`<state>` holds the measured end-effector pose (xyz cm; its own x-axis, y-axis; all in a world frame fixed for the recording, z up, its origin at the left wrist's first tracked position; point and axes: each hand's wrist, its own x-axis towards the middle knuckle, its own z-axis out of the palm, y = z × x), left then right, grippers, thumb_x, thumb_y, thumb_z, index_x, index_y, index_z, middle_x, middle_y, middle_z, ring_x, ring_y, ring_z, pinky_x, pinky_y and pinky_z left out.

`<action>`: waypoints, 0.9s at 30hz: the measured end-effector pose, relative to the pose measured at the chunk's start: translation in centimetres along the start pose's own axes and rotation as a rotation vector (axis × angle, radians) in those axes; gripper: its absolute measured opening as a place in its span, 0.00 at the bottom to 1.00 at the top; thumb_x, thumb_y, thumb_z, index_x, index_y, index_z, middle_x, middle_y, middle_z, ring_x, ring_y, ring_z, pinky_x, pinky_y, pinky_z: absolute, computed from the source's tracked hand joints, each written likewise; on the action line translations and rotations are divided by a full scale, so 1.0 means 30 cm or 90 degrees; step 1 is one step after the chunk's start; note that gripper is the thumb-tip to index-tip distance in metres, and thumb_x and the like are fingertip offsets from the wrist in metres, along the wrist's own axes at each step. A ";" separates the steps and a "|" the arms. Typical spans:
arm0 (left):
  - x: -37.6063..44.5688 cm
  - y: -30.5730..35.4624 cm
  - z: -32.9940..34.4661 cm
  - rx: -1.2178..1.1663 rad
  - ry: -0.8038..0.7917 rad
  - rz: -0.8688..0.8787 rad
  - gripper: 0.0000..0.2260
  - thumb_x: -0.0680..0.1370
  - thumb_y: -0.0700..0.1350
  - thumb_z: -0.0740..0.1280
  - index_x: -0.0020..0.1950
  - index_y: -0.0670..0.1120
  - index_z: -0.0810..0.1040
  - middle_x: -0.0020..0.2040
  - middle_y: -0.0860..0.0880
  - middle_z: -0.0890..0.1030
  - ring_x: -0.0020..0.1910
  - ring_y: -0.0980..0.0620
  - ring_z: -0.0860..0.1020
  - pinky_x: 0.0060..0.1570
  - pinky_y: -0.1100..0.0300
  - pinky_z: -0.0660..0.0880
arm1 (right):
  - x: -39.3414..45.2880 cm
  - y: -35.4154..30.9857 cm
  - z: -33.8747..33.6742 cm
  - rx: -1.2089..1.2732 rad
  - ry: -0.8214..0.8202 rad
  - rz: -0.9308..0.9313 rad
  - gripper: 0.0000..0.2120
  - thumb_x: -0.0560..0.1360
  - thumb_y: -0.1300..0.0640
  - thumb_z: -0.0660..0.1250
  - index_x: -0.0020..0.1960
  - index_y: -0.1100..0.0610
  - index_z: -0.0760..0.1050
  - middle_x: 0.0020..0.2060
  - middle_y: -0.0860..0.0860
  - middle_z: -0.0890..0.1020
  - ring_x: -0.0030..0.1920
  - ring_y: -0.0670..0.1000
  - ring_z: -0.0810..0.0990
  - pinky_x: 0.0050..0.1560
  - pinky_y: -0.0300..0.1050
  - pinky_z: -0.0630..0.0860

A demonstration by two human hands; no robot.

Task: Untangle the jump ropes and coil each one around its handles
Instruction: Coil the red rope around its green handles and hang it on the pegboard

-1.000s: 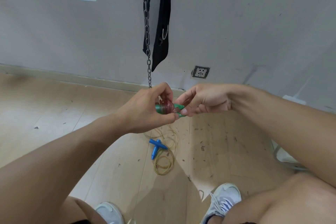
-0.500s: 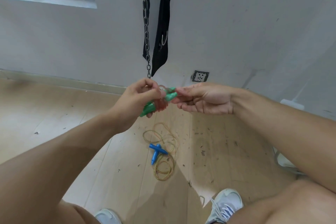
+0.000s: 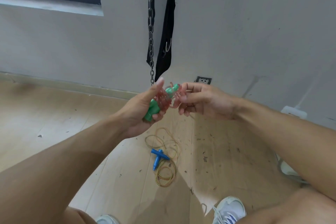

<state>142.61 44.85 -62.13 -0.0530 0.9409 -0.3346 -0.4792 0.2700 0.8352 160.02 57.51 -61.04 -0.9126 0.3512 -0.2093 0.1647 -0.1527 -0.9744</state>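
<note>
Mid-frame: left hand (image 3: 140, 112) grips green handles (image 3: 154, 107), red rope (image 3: 163, 99) mostly coiled on. Right hand (image 3: 201, 102) pinches the last loop; tuck likely next. Gold rope (image 3: 166, 158) loose below.

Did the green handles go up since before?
Yes. The green handles in the left hand have risen toward the hanging chain's end, and now tilt upward instead of lying level.

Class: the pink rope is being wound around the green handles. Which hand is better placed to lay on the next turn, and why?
The right hand. It pinches the free pink rope beside the handle tips, while the left hand grips the green handles, anchoring the coil.
</note>
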 end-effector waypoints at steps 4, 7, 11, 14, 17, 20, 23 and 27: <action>-0.005 0.018 -0.004 -0.038 0.030 -0.019 0.28 0.61 0.61 0.75 0.50 0.40 0.78 0.37 0.45 0.77 0.29 0.54 0.70 0.21 0.68 0.69 | -0.014 -0.012 -0.027 -0.055 0.036 0.002 0.02 0.78 0.61 0.67 0.47 0.58 0.74 0.47 0.59 0.83 0.44 0.54 0.81 0.48 0.47 0.77; -0.002 0.021 0.008 -0.006 0.066 -0.025 0.24 0.64 0.56 0.75 0.51 0.41 0.79 0.36 0.45 0.79 0.29 0.54 0.71 0.21 0.68 0.67 | -0.026 -0.028 -0.052 -0.155 0.032 0.014 0.03 0.80 0.61 0.66 0.48 0.59 0.73 0.48 0.58 0.83 0.46 0.55 0.81 0.48 0.48 0.78; 0.002 0.028 0.002 0.062 0.065 -0.043 0.22 0.69 0.55 0.74 0.56 0.42 0.80 0.41 0.44 0.80 0.31 0.54 0.73 0.24 0.67 0.70 | -0.031 -0.046 -0.047 -0.131 0.106 -0.008 0.08 0.75 0.57 0.70 0.48 0.60 0.74 0.46 0.54 0.83 0.46 0.52 0.81 0.48 0.46 0.78; 0.000 0.022 -0.009 -0.015 0.013 -0.084 0.20 0.73 0.55 0.70 0.58 0.42 0.79 0.43 0.44 0.81 0.31 0.53 0.73 0.24 0.66 0.72 | -0.014 -0.042 0.010 0.029 0.190 -0.077 0.08 0.71 0.60 0.71 0.46 0.59 0.73 0.42 0.52 0.83 0.43 0.51 0.81 0.43 0.42 0.77; 0.002 0.011 0.000 -0.042 0.000 -0.055 0.15 0.79 0.53 0.64 0.57 0.42 0.79 0.45 0.44 0.81 0.32 0.53 0.74 0.27 0.64 0.73 | -0.001 -0.046 0.059 0.135 0.281 -0.111 0.05 0.73 0.63 0.70 0.46 0.59 0.74 0.39 0.54 0.85 0.37 0.49 0.81 0.37 0.39 0.77; 0.004 0.001 0.009 -0.052 -0.004 -0.003 0.15 0.77 0.54 0.65 0.54 0.43 0.79 0.43 0.45 0.79 0.32 0.53 0.73 0.26 0.63 0.71 | 0.001 -0.040 0.077 0.116 0.287 -0.072 0.06 0.74 0.66 0.70 0.45 0.60 0.74 0.39 0.55 0.84 0.34 0.49 0.80 0.35 0.38 0.78; 0.007 -0.009 0.002 -0.004 -0.011 0.050 0.22 0.70 0.63 0.71 0.51 0.45 0.79 0.39 0.48 0.78 0.30 0.54 0.72 0.24 0.64 0.69 | 0.009 -0.028 0.096 0.114 0.217 0.023 0.05 0.75 0.66 0.70 0.46 0.59 0.74 0.38 0.56 0.83 0.34 0.48 0.79 0.34 0.37 0.79; 0.008 -0.003 -0.020 0.085 0.006 0.103 0.14 0.71 0.56 0.72 0.44 0.47 0.75 0.38 0.46 0.79 0.29 0.53 0.74 0.22 0.64 0.68 | 0.017 -0.051 0.080 0.188 0.232 0.106 0.06 0.77 0.69 0.66 0.50 0.60 0.77 0.36 0.53 0.81 0.33 0.47 0.78 0.32 0.36 0.78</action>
<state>142.12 44.92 -62.53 -0.1289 0.9723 -0.1952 -0.3438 0.1408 0.9284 158.39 55.70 -59.46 -0.6840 0.5922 -0.4259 0.1350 -0.4710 -0.8717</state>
